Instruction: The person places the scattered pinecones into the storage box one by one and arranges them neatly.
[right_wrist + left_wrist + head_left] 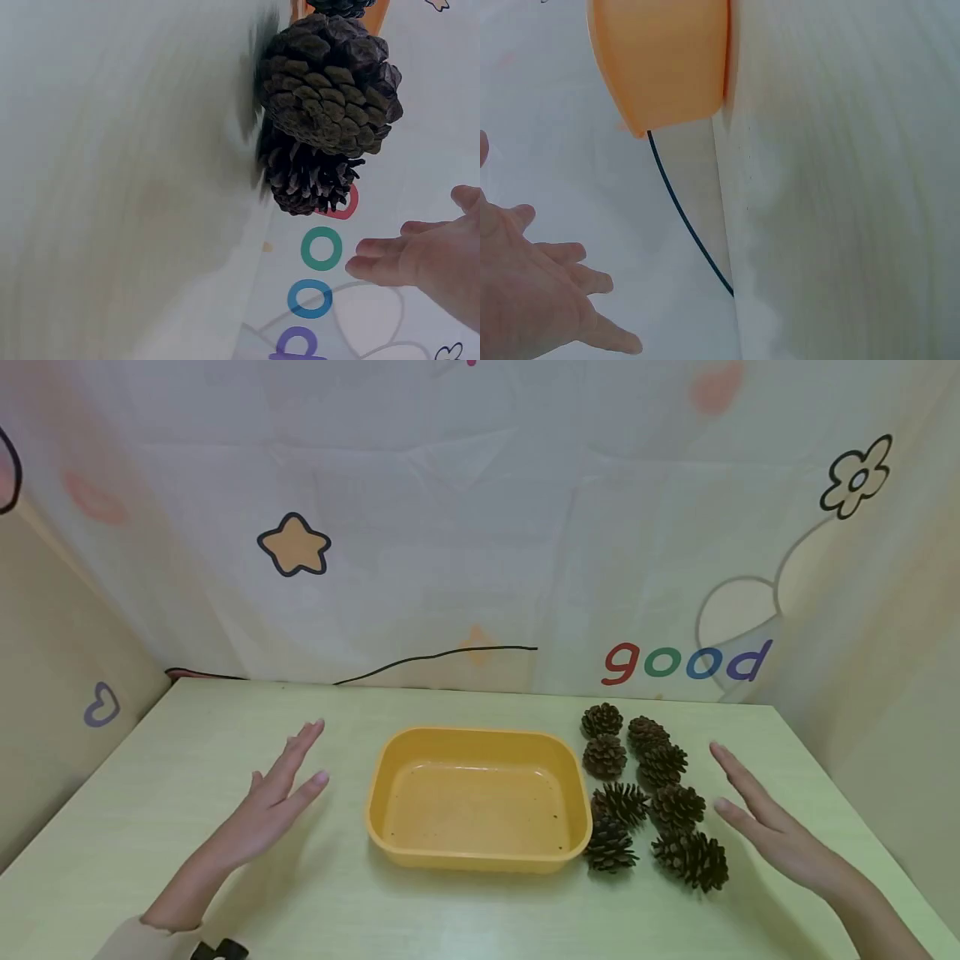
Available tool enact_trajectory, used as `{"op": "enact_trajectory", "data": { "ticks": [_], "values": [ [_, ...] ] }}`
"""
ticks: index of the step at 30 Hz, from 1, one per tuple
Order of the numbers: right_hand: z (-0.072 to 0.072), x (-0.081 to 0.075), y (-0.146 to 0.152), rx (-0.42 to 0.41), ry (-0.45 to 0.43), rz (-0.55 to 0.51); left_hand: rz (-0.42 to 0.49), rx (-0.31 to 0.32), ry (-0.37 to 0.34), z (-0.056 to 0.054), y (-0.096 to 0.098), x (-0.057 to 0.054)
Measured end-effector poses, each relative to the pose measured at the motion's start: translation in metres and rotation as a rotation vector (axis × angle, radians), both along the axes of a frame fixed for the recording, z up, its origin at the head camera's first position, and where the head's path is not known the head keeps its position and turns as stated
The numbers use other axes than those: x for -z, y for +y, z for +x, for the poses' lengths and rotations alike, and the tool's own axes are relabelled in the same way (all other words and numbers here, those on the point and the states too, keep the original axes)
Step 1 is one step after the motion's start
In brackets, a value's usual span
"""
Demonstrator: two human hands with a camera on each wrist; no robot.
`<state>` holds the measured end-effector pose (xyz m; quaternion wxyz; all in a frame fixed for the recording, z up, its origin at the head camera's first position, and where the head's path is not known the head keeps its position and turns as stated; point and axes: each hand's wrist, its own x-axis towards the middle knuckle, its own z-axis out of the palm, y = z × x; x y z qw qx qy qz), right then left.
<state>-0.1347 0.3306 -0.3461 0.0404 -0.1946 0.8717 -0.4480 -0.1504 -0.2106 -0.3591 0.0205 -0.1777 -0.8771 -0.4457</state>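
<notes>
My left hand (266,810) is held over the table to the left of a yellow rectangular basin (480,863), its fingers straight and nothing in them. On the other side my right hand (780,835) hovers right of several brown pine cones (678,808), fingers extended and apart from them. The pine cones lie in loose rows along the basin's right side. In the right wrist view a large pine cone (330,86) shows up close, with the right hand (427,259) off to its right. The left wrist view has the spread left hand (540,300) below the basin (660,64).
The pale wooden table (300,918) ends at a cloth backdrop (420,552) printed with a star, a flower and the word good. Cloth walls stand on both sides. A black object (219,950) shows by the left sleeve at the bottom edge.
</notes>
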Motion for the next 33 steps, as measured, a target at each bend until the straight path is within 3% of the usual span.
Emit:
{"op": "enact_trajectory", "data": {
  "ticks": [5,10,20,25,33],
  "values": [
    [0.001,0.007,0.01,-0.037,-0.058,-0.011,0.119,0.068,-0.074,0.003,0.001,-0.001],
    [0.003,0.015,0.02,-0.12,-0.063,-0.127,0.205,0.11,-0.174,0.005,0.002,0.001],
    [0.005,0.022,0.031,-0.291,-0.167,-0.335,0.3,0.103,-0.29,0.004,0.009,0.008],
    [0.006,0.026,0.035,-0.29,-0.211,-0.316,0.299,0.097,-0.337,0.002,0.013,0.009],
    [0.004,0.031,0.035,-0.231,-0.156,-0.157,0.306,0.154,-0.401,-0.004,0.019,0.017]
  ]
}}
